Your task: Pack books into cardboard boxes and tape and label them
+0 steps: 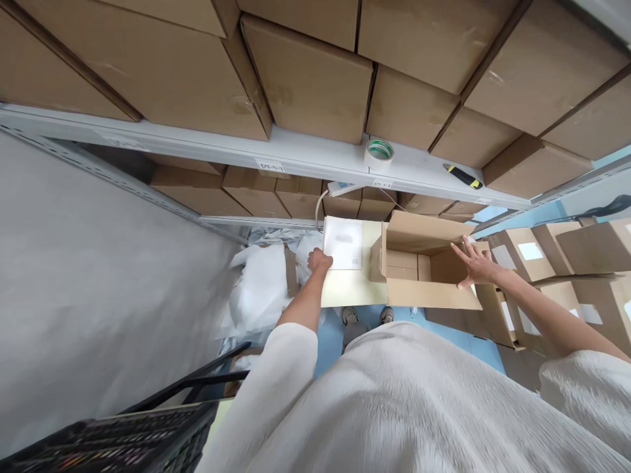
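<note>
An open cardboard box (417,294) lies with its flaps spread, and its inside is visible. My right hand (476,263) is at the box's right end, fingers spread and touching the cardboard. To the left of the box, a white paper (344,243) with small faint print rests on a pale yellow surface (352,289). My left hand (320,260) is closed at the paper's left edge, with the thumb side against it. The fingertips of that hand are hidden.
A shelf (315,148) with large cartons (308,79) runs across the front. It carries a tape roll (379,154) and a yellow-black utility knife (463,176). Stacked cartons (530,253) stand right, white plastic packing (259,289) left, a black crate (113,440) lower left.
</note>
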A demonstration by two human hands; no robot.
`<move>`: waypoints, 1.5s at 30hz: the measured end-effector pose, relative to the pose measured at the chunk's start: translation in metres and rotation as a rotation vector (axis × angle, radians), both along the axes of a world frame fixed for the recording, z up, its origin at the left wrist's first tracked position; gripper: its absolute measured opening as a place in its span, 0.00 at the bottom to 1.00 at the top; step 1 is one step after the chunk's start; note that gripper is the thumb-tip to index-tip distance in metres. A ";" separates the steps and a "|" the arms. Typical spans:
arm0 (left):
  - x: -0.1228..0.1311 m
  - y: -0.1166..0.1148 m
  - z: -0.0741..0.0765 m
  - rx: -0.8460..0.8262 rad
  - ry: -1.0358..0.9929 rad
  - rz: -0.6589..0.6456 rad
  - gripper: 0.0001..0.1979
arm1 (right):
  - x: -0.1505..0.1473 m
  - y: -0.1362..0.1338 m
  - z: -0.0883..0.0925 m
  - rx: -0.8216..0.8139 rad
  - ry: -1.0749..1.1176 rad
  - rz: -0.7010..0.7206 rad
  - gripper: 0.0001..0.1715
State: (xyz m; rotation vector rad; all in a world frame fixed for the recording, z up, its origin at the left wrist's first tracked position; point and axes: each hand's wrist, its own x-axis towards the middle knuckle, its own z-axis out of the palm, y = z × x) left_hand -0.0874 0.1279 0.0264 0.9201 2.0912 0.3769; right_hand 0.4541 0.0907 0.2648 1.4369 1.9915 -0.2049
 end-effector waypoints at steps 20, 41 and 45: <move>-0.055 -0.073 0.172 0.507 -0.394 0.259 0.24 | 0.006 0.008 -0.008 0.010 0.117 0.036 0.90; 0.166 -0.031 0.286 0.619 0.242 -0.897 0.13 | 0.010 0.011 -0.017 0.101 0.327 -0.016 0.97; 0.187 -0.007 0.261 0.424 0.204 -0.990 0.12 | 0.013 0.009 -0.017 0.108 0.378 0.000 0.98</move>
